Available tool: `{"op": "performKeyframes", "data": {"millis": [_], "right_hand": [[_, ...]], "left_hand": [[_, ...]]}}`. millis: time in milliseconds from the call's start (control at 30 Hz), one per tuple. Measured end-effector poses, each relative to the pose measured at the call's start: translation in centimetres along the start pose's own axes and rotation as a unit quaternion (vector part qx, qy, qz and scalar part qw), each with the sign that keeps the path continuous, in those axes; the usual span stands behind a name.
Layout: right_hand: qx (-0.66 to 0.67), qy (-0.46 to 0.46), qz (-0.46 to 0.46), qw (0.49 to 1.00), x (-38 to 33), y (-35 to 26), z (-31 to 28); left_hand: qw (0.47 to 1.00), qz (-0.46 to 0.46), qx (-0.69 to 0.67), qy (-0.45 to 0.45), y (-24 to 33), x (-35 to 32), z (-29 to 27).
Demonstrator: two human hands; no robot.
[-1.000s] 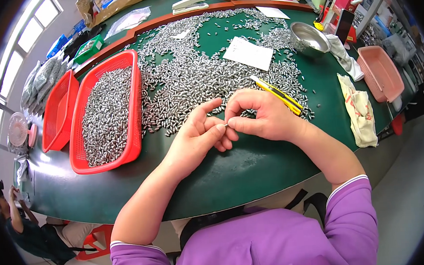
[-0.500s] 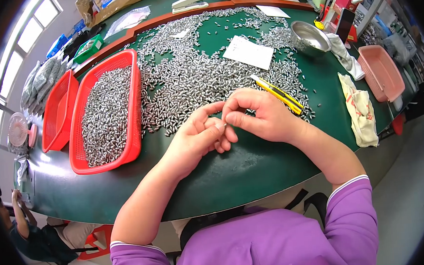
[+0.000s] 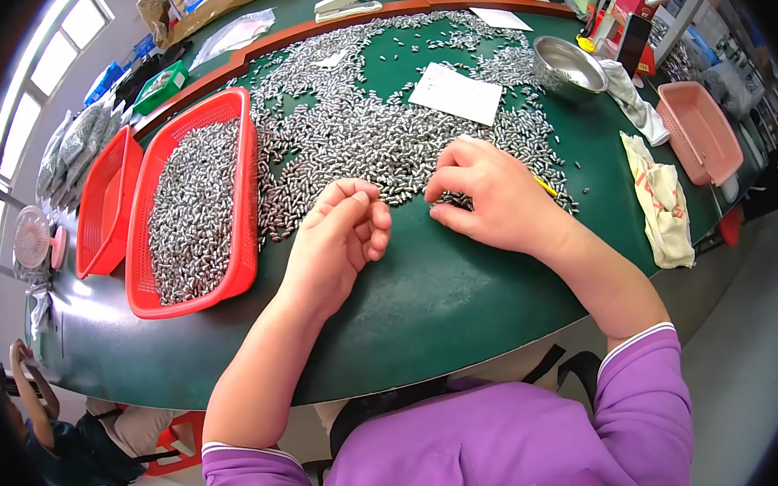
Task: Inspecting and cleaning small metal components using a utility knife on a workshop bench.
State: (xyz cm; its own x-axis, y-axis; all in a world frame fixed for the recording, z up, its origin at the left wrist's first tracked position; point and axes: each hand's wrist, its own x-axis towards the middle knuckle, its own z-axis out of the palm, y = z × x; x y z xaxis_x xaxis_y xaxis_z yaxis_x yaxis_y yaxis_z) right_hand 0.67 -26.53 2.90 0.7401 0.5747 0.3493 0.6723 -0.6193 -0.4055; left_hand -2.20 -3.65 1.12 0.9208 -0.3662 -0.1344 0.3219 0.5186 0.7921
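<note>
Small shiny silver metal pieces [image 3: 337, 126], shaped like short rounded pins, lie in a wide pile across the green table. At the pile's near edge is my left hand [image 3: 340, 237], its thumb pressed against the curled fingers. Whatever is in that pinch, if anything, is hidden. My right hand [image 3: 502, 196] hovers over the pile's near right part, thumb and forefinger apart with nothing visible between them. It covers most of a slim yellow tool [image 3: 545, 187]. Left of my left hand, a red perforated basket [image 3: 250, 189] holds many of the same metal pieces.
A second red basket [image 3: 107, 216] stands at the left. White paper [image 3: 456, 94] lies on the pile. Toward the right are a metal bowl [image 3: 570, 67], a cream cloth [image 3: 661, 200] and a pink basket [image 3: 701, 130]. A wooden rim [image 3: 305, 36] borders the far side. Another person [image 3: 81, 449] sits lower left.
My hands, which met over the table with a tiny piece at the fingertips, have moved apart. The left went left, the right slightly right, opening its pinch and covering more of the yellow tool.
</note>
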Motion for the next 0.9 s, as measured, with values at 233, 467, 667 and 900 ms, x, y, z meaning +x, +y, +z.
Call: {"op": "performKeyframes", "data": {"millis": [233, 467, 667, 900], "right_hand": [[-0.001, -0.012, -0.001, 1.000, -0.2, 0.3, 1.2], [0.221, -0.034, 0.051, 0.973, 0.5, -0.4, 0.4], [0.364, -0.067, 0.038, 0.928, 0.5, -0.7, 0.0], [0.378, -0.061, 0.015, 0.924, 0.3, -0.4, 0.6]], "left_hand": [[0.997, -0.040, 0.033, 0.057, -0.1, 0.0, 0.6], [0.989, -0.101, 0.106, -0.016, -0.4, -0.4, 0.6], [0.989, -0.110, 0.077, -0.058, -0.3, -0.7, 0.9], [0.988, -0.110, 0.090, -0.053, -0.1, -0.8, 1.3]]}}
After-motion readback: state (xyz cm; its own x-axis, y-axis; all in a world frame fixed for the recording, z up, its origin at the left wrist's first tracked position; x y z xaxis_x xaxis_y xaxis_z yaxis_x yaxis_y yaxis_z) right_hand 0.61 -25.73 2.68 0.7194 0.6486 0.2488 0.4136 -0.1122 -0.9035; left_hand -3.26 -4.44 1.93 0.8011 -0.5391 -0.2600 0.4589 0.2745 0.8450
